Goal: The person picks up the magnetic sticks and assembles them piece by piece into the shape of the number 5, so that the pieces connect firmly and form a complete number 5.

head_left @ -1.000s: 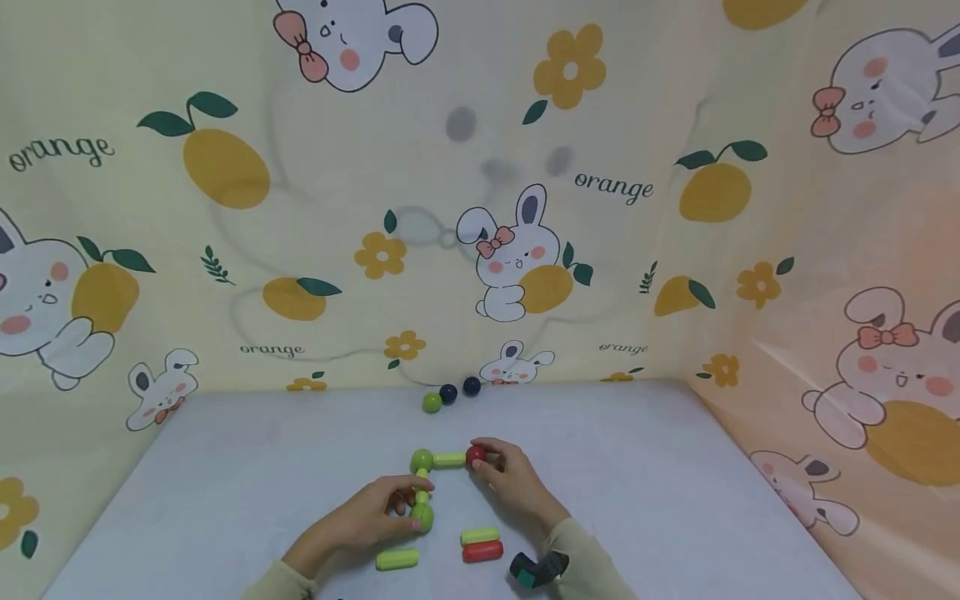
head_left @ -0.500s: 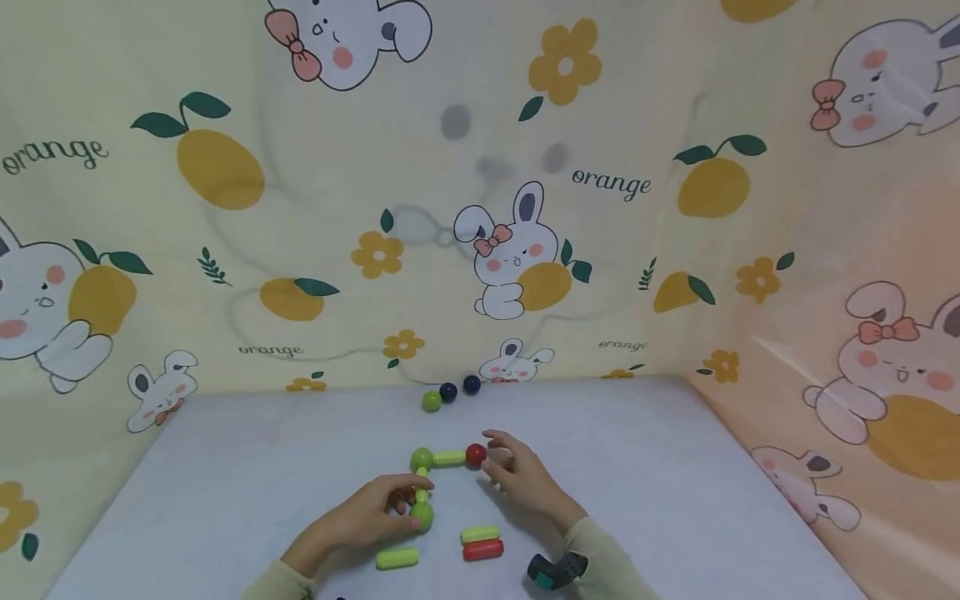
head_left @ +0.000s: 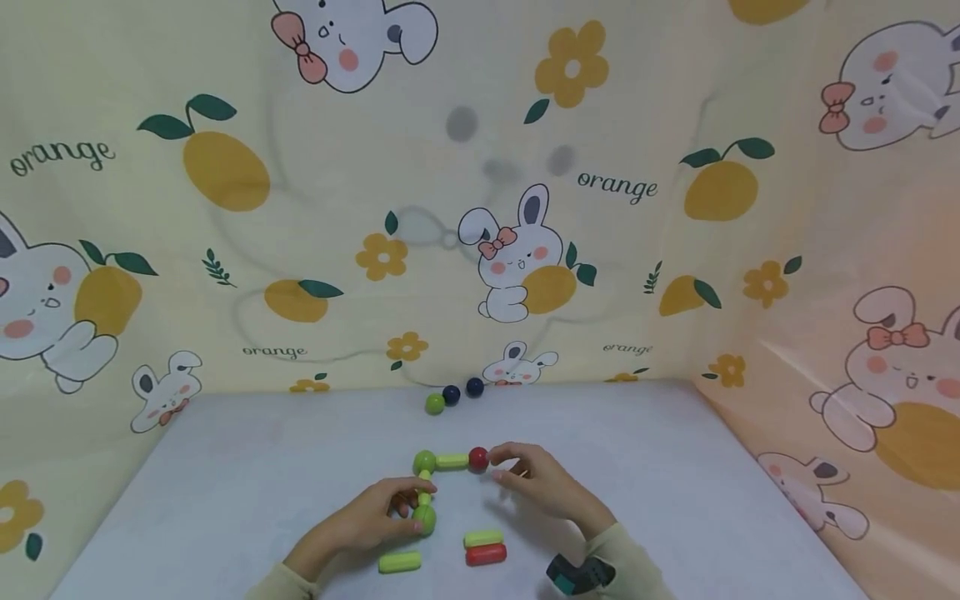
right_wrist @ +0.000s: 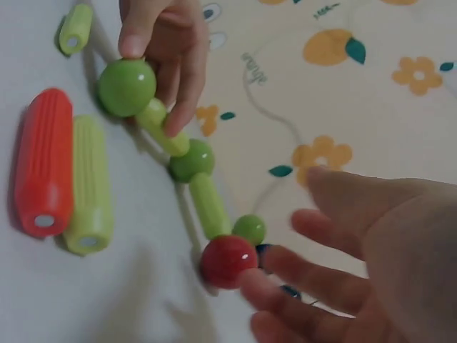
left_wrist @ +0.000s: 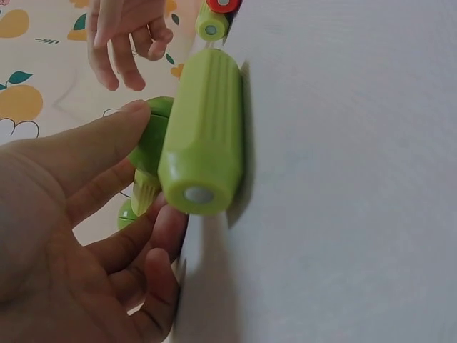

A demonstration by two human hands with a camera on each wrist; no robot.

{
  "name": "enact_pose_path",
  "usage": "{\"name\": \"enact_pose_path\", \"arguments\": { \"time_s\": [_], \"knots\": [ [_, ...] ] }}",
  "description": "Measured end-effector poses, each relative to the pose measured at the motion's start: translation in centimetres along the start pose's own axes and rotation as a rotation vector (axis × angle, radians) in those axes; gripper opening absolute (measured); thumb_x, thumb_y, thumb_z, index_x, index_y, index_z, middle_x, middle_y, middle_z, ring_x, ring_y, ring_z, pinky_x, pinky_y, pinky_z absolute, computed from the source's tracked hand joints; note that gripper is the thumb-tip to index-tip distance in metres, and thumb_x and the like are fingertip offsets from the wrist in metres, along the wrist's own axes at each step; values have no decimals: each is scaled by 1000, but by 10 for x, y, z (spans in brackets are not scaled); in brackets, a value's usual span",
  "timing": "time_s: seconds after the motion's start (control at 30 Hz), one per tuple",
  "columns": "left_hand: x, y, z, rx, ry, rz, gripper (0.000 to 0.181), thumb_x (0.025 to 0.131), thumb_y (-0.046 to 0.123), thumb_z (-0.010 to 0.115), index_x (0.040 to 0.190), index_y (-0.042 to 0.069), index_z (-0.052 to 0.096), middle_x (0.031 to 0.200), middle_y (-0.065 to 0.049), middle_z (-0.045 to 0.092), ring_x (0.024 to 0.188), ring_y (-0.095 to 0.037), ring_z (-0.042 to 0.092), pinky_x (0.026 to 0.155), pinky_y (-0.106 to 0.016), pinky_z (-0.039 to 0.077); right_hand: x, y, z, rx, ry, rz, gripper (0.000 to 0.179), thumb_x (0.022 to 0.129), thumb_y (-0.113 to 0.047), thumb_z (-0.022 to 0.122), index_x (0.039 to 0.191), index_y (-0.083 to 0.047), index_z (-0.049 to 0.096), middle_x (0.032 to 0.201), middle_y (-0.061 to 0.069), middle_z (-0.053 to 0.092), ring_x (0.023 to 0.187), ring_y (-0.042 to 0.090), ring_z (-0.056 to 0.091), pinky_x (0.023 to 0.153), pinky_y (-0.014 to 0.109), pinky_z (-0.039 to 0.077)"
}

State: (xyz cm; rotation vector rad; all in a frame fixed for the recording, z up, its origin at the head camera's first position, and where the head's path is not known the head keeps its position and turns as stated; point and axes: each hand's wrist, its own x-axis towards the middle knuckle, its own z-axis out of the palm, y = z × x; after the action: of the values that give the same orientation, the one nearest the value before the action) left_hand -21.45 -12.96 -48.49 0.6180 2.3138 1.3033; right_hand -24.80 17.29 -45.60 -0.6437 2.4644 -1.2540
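Observation:
Green and red toy balls are joined by light green magnetic rods into an L shape on the white table. My left hand point(head_left: 375, 512) grips its near arm, thumb on the near green ball point(head_left: 425, 520) and index finger on the magnetic rod point(right_wrist: 153, 118) behind it. The far green ball point(head_left: 424, 462) forms the corner. From there another green rod point(head_left: 452, 462) runs right to the red ball point(head_left: 478, 459). Just right of the red ball is my right hand point(head_left: 543, 483), fingers loosely bent and holding nothing. In the right wrist view a fingertip overlaps the ball's edge; contact is unclear.
A loose green rod point(head_left: 400, 562) lies near my left hand. Another green rod point(head_left: 483, 538) and a red rod point(head_left: 486, 554) lie side by side in front. At the back stand a green ball point(head_left: 435, 403) and two dark blue balls point(head_left: 451, 395), before a printed cloth backdrop.
My right hand has let go of the red ball and drawn back a little to the right. The left hand keeps its grip, and the joined pieces stay in place.

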Motion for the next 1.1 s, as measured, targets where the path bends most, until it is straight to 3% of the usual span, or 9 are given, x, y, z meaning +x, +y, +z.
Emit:
{"name": "enact_pose_path", "arguments": {
  "time_s": [0.2,0.33,0.63,0.93,1.1],
  "knots": [
    [0,1,0,7,4,23,46,90,19,76,134,11,62,104,-3,61,90,-15,55,77,-21,45,-8,-6,-2,15,-216,-11,32,97,-15,68,127,-6,67,121,16,69,88,17,61,77,24,51],
    [0,1,0,9,5,27,46,90,19,76,133,11,62,104,-3,61,91,-15,55,77,-20,45,-9,-7,1,34,-285,-2,28,94,-10,70,122,-5,70,115,13,71,88,15,59,78,21,50],
    [1,1,0,6,9,17,46,91,19,76,134,10,62,104,-4,61,89,-15,55,76,-21,45,-8,-1,16,19,-312,88,20,88,-10,77,108,-14,77,100,0,72,77,11,55,72,23,46],
    [1,1,1,9,13,14,47,90,20,76,134,9,62,103,-3,61,88,-15,55,75,-21,45,-10,-8,22,-48,-282,98,11,86,-6,77,95,-13,79,87,-5,67,75,10,50,68,22,42],
    [1,0,1,5,13,16,47,90,20,77,134,9,62,103,-3,61,88,-15,55,75,-21,46,-10,-8,24,-57,-286,94,8,90,-8,74,95,-13,78,88,-6,69,76,9,54,70,23,45]
  ]
}}
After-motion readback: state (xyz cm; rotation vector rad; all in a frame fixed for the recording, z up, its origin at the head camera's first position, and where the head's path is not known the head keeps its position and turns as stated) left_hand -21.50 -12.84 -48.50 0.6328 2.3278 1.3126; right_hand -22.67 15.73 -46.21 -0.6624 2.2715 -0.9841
